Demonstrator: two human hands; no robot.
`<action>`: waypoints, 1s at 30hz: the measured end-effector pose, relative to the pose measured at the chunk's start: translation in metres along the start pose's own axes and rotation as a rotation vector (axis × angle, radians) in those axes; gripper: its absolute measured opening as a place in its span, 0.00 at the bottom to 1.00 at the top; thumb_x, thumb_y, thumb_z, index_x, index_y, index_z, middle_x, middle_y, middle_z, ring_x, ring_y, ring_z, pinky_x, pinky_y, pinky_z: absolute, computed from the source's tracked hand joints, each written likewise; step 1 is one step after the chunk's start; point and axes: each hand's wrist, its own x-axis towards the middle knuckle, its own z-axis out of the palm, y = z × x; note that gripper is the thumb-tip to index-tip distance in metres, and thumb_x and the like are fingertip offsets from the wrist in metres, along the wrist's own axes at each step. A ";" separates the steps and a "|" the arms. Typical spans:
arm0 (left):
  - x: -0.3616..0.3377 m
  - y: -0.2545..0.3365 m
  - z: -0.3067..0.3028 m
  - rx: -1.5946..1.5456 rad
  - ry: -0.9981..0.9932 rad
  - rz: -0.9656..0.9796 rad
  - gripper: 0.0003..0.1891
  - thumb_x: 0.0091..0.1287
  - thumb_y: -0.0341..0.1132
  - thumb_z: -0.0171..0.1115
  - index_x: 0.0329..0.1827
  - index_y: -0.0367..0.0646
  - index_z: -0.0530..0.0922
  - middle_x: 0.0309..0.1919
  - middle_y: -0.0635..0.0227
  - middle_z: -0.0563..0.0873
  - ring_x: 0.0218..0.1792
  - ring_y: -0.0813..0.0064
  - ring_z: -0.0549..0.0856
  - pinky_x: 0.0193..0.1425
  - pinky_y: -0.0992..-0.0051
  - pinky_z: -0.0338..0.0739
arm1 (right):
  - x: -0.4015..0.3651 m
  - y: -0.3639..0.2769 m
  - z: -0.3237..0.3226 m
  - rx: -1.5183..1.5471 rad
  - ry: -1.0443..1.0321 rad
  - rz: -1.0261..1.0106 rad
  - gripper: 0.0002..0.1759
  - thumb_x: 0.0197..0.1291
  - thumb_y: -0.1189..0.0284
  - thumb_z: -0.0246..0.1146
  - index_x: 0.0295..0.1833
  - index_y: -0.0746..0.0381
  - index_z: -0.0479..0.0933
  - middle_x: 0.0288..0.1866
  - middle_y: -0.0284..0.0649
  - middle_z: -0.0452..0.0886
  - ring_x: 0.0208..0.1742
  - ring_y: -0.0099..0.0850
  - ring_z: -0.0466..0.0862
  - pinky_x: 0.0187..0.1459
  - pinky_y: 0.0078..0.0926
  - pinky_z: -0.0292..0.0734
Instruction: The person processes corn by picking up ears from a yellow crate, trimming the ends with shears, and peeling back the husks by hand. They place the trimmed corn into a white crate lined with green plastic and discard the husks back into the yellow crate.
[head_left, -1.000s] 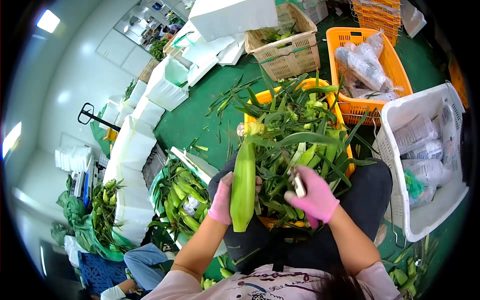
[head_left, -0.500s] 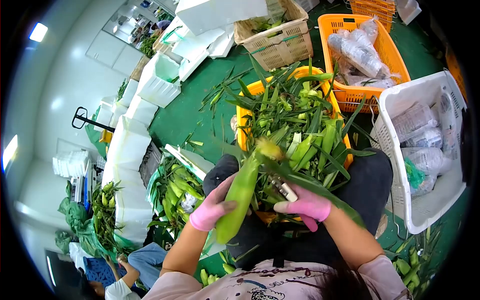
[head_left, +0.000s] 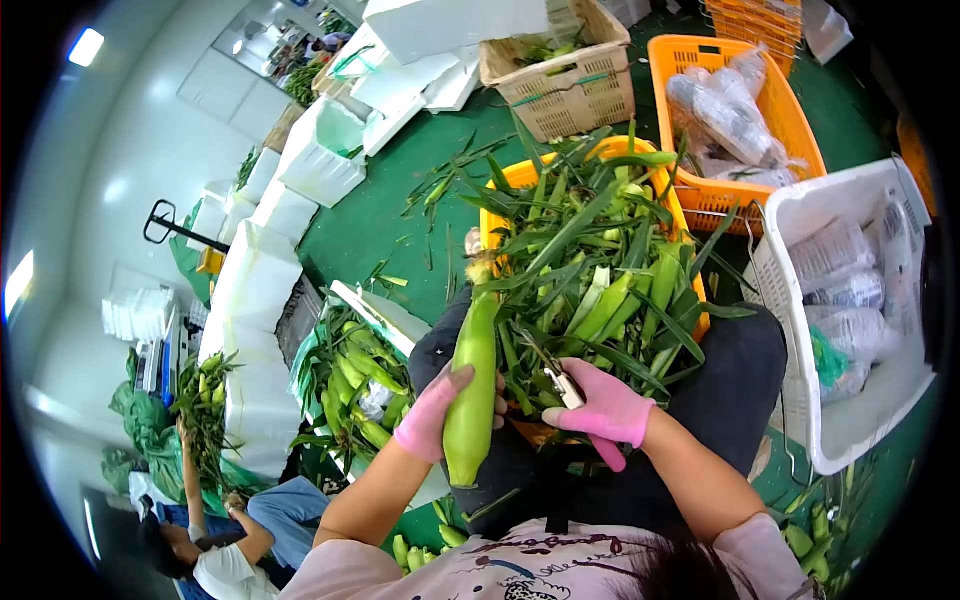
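My left hand [head_left: 434,412], in a pink glove with bare fingertips, is wrapped round a green ear of corn [head_left: 470,400] that stands nearly upright, its silk end at the top. My right hand [head_left: 600,402], gloved the same way, holds pruning shears [head_left: 566,384] with a pink handle below the palm, blades pointing up and left. Between my knees stands a yellow crate [head_left: 493,225] heaped with green husks and long leaves [head_left: 600,290]. Both hands are over its near edge.
Left, a foam box [head_left: 395,325] holds corn ears. At the back stands a beige crate [head_left: 570,98]. An orange crate [head_left: 735,205] and a white crate [head_left: 835,440] with bagged items stand right. A co-worker [head_left: 225,570] sits at lower left beside leafy corn [head_left: 205,400].
The ear in my left hand has turned more upright and moved slightly right. The long leaf by my right hand now lies off it, over the heap. The co-worker has reached an arm up.
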 end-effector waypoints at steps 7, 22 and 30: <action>-0.017 0.007 0.009 0.334 -0.226 -0.200 0.47 0.61 0.43 0.69 0.81 0.44 0.54 0.50 0.54 0.82 0.42 0.60 0.88 0.47 0.63 0.86 | 0.001 0.007 -0.012 -0.214 0.048 -0.218 0.53 0.52 0.52 0.74 0.75 0.72 0.62 0.70 0.62 0.70 0.70 0.54 0.73 0.72 0.38 0.67; 0.015 0.018 -0.046 0.024 -0.418 0.082 0.42 0.56 0.46 0.68 0.73 0.38 0.66 0.53 0.46 0.82 0.54 0.49 0.86 0.57 0.53 0.85 | -0.025 -0.020 0.003 0.552 -0.370 -0.136 0.34 0.62 0.66 0.69 0.70 0.67 0.67 0.51 0.36 0.79 0.48 0.24 0.78 0.50 0.23 0.76; 0.009 -0.031 -0.052 -0.048 -0.505 -0.196 0.40 0.62 0.48 0.64 0.75 0.36 0.65 0.54 0.43 0.82 0.51 0.47 0.87 0.56 0.51 0.85 | -0.022 -0.025 0.008 0.465 -0.220 -0.085 0.22 0.57 0.71 0.73 0.54 0.67 0.76 0.38 0.36 0.80 0.32 0.24 0.81 0.34 0.24 0.79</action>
